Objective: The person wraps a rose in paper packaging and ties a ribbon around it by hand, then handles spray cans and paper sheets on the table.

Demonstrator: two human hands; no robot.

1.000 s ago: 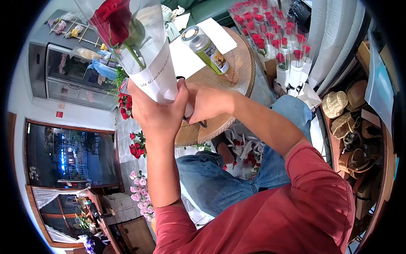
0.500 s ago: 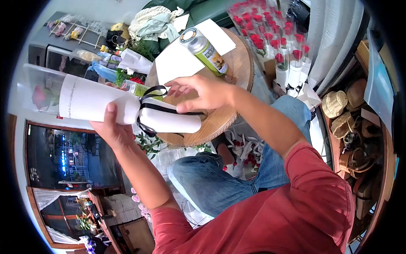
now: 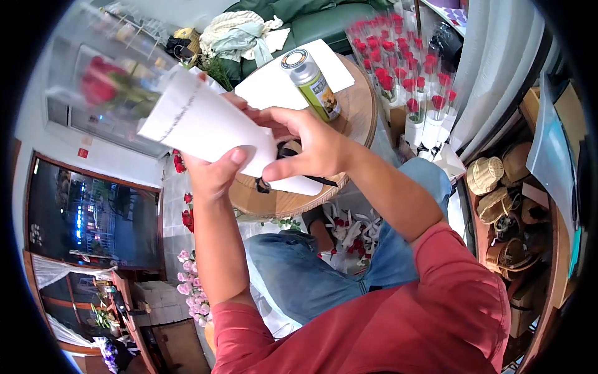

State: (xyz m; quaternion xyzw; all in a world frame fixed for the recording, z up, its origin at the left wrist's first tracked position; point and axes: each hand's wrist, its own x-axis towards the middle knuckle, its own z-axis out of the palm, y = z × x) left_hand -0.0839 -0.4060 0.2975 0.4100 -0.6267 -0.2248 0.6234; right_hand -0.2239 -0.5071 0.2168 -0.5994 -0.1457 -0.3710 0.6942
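Observation:
A red rose (image 3: 99,81) in a clear sleeve with a white paper wrap (image 3: 202,121) points to the upper left, its bloom blurred. My left hand (image 3: 215,171) is wrapped round the middle of the white paper, thumb on the near side. My right hand (image 3: 308,143) curls round the narrow lower end, where a black ribbon (image 3: 289,149) is tied; thumb and fingers are at the ribbon. The wrap's tip and loose ribbon ends show below the right hand, over the round wooden table.
On the wooden table (image 3: 361,100) are a green spray can (image 3: 313,87) and white paper sheets (image 3: 333,62). Several wrapped roses (image 3: 414,81) stand beyond it at the right. Baskets (image 3: 486,174) fill a shelf at the right. Pink roses (image 3: 194,290) stand at the lower left.
The wrapped rose turned from upright to lying leftward with its ribbon exposed, and now tilts up to the left. My right hand has closed in round the ribboned end. The view has shifted slightly.

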